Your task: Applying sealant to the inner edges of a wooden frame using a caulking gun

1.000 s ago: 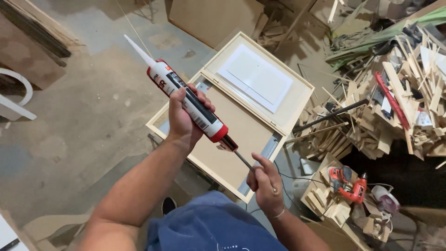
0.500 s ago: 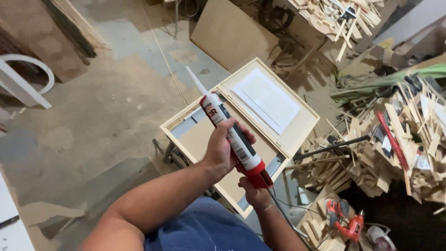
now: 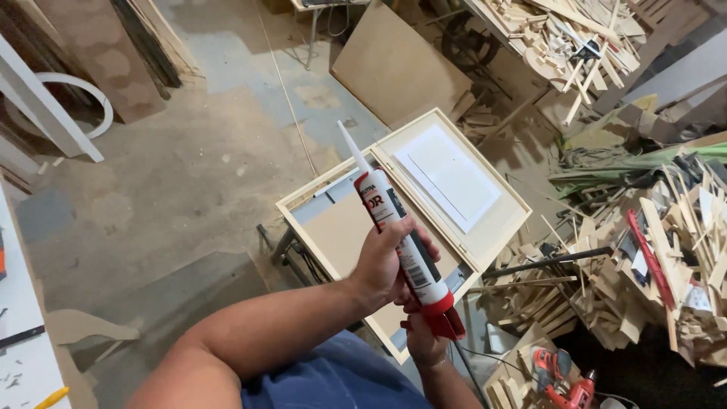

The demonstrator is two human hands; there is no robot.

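Observation:
A white sealant tube (image 3: 388, 212) with a red and black label and a long white nozzle (image 3: 353, 150) sits in a red caulking gun (image 3: 445, 320). My left hand (image 3: 381, 266) grips the tube around its middle, with the nozzle pointing up and away from me. My right hand (image 3: 421, 342) is closed on the gun's red rear end just below, partly hidden by the left hand. Beneath them lies a pale wooden two-panel frame (image 3: 333, 227) on a stand, with a white sheet (image 3: 450, 178) in its far panel.
A heap of scrap wood strips (image 3: 651, 257) fills the right side, crossed by a black rod (image 3: 545, 261). A red power drill (image 3: 564, 379) lies at the bottom right. A brown board (image 3: 394, 68) leans behind the frame. At the left are a white bench edge (image 3: 23, 333) and a white curved piece (image 3: 76, 113).
The tube has swung from a flat diagonal to more upright and come closer to me. My right hand has moved up the plunger rod to the gun's rear end.

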